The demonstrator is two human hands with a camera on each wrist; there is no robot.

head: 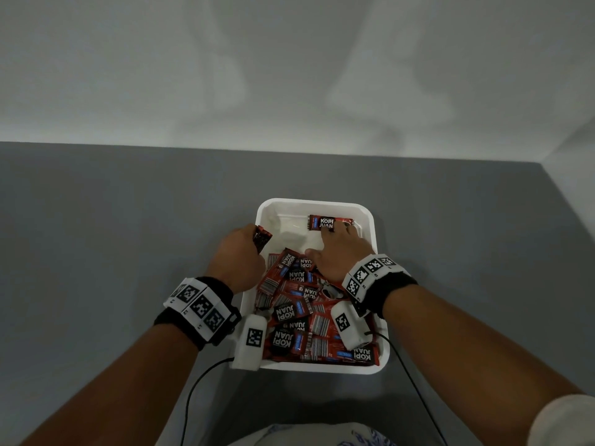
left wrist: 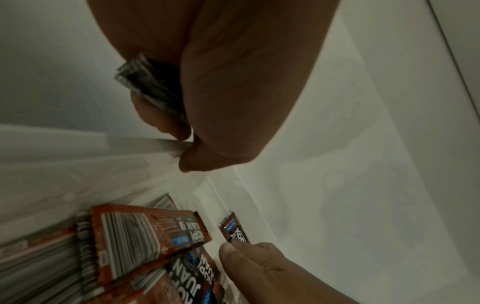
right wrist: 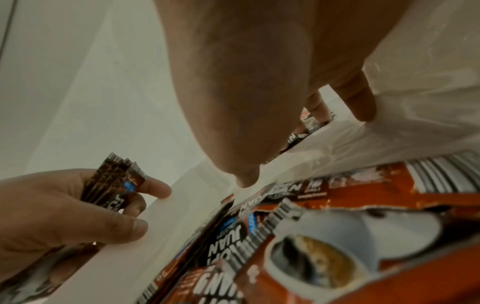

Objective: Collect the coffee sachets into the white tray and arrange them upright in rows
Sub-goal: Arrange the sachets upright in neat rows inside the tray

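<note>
While left hand [head: 240, 252] grips sachets [head: 261, 238], right hand [head: 338, 252] touches one sachet [head: 318, 222].

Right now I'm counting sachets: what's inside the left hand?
The left hand grips a small stack of sachets, edges showing. The count and their lower parts are covered by fingers.

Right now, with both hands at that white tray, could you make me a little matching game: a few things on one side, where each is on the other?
Things:
1. left hand
2. right hand
3. heap of sachets
4. lone sachet

Places:
A. piled in the tray's near half
B. flat by the tray's far wall
C. at the tray's left rim, gripping a bundle of sachets
D. reaching in, fingers on the lone sachet

Pairs: 1-C, 2-D, 3-A, 4-B
</note>
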